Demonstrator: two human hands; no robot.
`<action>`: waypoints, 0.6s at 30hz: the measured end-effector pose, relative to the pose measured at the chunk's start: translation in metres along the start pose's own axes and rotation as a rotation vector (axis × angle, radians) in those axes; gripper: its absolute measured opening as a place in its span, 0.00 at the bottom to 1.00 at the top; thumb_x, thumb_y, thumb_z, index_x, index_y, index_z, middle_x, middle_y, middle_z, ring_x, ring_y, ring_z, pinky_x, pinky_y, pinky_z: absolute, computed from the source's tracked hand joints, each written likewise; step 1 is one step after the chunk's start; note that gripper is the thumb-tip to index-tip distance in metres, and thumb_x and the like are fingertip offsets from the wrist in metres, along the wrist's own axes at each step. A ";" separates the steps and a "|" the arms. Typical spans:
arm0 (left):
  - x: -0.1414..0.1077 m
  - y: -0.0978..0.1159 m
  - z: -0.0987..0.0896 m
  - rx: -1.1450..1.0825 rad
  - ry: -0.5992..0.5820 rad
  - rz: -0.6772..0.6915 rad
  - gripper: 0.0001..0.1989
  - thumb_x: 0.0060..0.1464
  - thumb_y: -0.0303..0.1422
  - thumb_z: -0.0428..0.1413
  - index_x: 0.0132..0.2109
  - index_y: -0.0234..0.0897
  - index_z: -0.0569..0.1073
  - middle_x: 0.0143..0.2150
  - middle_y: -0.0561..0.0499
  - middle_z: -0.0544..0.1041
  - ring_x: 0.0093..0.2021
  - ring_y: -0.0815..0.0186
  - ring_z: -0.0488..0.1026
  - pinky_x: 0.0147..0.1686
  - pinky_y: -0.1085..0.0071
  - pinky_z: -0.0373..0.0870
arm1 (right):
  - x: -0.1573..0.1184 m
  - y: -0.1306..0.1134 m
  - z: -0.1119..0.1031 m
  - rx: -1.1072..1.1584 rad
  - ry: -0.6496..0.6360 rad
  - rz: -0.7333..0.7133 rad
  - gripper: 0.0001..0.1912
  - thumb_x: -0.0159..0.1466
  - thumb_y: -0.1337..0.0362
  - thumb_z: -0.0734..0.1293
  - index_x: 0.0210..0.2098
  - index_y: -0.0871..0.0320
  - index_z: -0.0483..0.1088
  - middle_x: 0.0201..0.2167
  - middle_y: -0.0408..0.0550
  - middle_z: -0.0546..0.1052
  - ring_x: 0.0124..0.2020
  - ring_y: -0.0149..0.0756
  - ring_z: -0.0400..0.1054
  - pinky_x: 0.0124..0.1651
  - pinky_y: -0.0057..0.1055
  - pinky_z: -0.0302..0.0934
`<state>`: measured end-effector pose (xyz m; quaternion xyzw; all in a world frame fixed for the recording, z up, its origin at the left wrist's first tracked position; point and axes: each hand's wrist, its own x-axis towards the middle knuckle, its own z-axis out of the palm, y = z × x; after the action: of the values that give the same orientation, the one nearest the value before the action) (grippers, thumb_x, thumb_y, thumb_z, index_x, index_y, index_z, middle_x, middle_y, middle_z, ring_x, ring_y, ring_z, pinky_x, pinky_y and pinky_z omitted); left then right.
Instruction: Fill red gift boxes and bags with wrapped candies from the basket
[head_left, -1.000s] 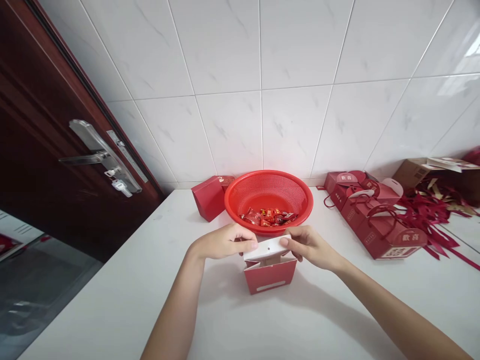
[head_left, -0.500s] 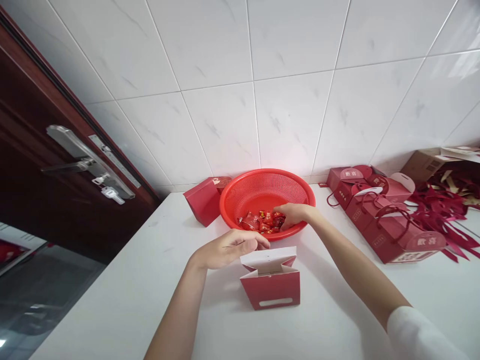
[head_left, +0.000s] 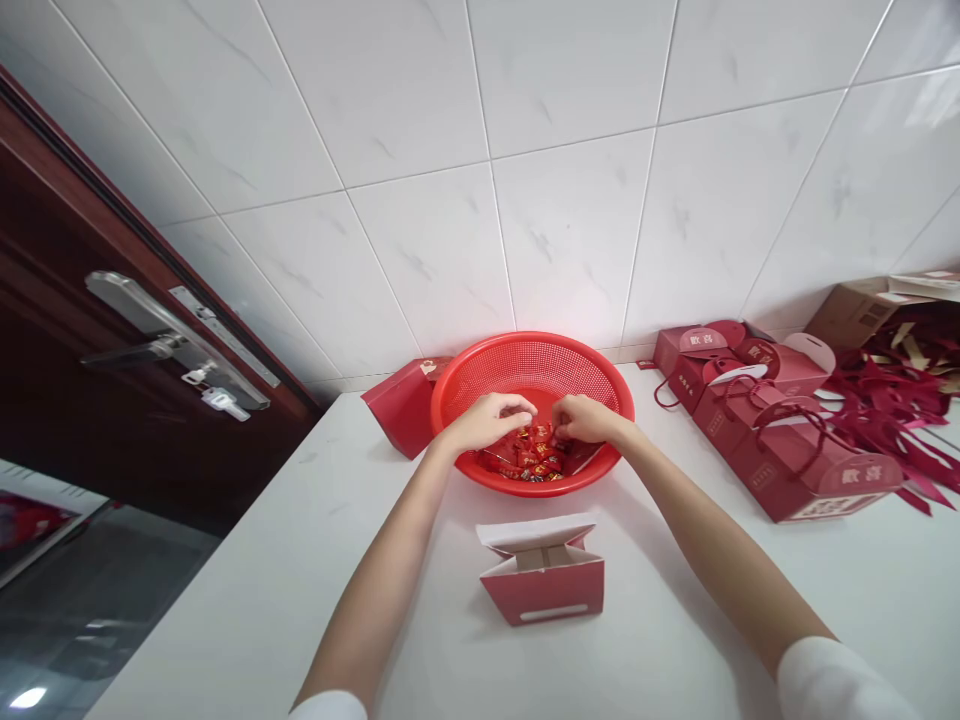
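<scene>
A red plastic basket (head_left: 532, 488) with mesh sides holds several red-wrapped candies (head_left: 534, 455). My left hand (head_left: 489, 420) reaches over its left side, fingers bent but apart, with no candy visible in them. My right hand (head_left: 585, 418) is inside the basket on the right, its fingers curled closed at the candies; what they grip is hidden. In front of the basket a red paper box (head_left: 551, 590) stands on the white table with its white-lined top flaps spread, and the bare bottom shows inside.
Several closed red gift boxes (head_left: 787, 460) with cord handles stand at the right. Beyond them lie dark red ribbons (head_left: 889, 400) and a cardboard carton (head_left: 847, 315). Another red box (head_left: 405, 410) leans beside the basket. A tiled wall (head_left: 570, 230) rises behind; a brown door (head_left: 112, 400) is at left.
My left hand has moved from beside the open paper box forward into the basket. The right hand has stayed among the candies, its fingers now more curled. The view has shifted slightly.
</scene>
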<state>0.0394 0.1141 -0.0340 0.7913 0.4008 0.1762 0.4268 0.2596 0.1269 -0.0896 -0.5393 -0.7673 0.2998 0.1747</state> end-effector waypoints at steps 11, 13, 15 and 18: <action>0.022 -0.023 0.022 0.485 -0.222 -0.059 0.27 0.54 0.40 0.62 0.60 0.38 0.73 0.57 0.41 0.76 0.57 0.50 0.72 0.54 0.62 0.67 | 0.001 -0.009 -0.003 0.483 0.508 0.084 0.07 0.61 0.61 0.61 0.28 0.52 0.57 0.24 0.40 0.70 0.29 0.35 0.66 0.34 0.31 0.61; 0.018 -0.016 0.028 0.579 -0.244 -0.041 0.30 0.54 0.41 0.62 0.63 0.43 0.70 0.58 0.42 0.75 0.60 0.48 0.69 0.57 0.59 0.65 | -0.001 -0.009 -0.005 0.596 0.537 0.088 0.07 0.61 0.59 0.61 0.29 0.53 0.58 0.25 0.41 0.70 0.30 0.35 0.67 0.35 0.32 0.64; 0.016 -0.010 0.033 0.653 -0.268 -0.039 0.30 0.57 0.42 0.59 0.65 0.46 0.68 0.58 0.43 0.74 0.61 0.47 0.68 0.59 0.56 0.63 | -0.002 -0.008 -0.007 0.698 0.551 0.098 0.08 0.60 0.57 0.62 0.30 0.53 0.60 0.27 0.42 0.71 0.32 0.35 0.68 0.36 0.31 0.66; 0.016 -0.005 0.038 0.707 -0.282 -0.027 0.30 0.60 0.42 0.56 0.68 0.47 0.64 0.60 0.41 0.73 0.61 0.45 0.67 0.59 0.52 0.61 | -0.003 -0.009 -0.010 0.836 0.538 0.114 0.11 0.58 0.54 0.66 0.30 0.54 0.62 0.28 0.42 0.70 0.32 0.34 0.67 0.34 0.30 0.67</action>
<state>0.0697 0.1081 -0.0610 0.9008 0.3846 -0.0894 0.1808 0.2604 0.1243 -0.0762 -0.5225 -0.4784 0.4411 0.5510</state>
